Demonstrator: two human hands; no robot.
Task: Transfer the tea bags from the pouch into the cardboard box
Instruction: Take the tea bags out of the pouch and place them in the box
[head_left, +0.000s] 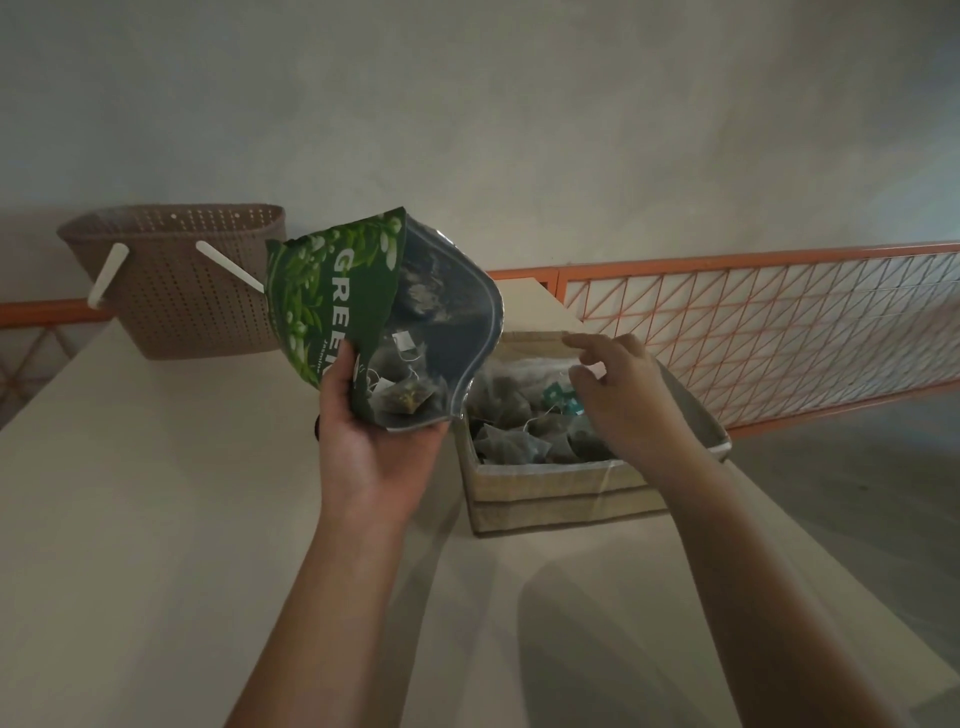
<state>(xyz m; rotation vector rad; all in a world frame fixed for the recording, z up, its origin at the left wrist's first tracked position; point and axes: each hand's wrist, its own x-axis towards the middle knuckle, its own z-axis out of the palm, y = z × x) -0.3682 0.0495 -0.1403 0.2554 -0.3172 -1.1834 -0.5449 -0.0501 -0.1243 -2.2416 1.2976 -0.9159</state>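
Tea bags (405, 400) remain in the pouch (332, 312) at frame centre, gripped by our left hand (374, 452); our right hand (618, 400), fingers loosely apart, hovers rightward over the cardboard box (561, 493).

Cardboard box (550, 491): on the desk (130, 493), right of the pouch (363, 306)
Tea bags (511, 441): in the box (more inside the pouch)
Basket (176, 280): rear left on the desk
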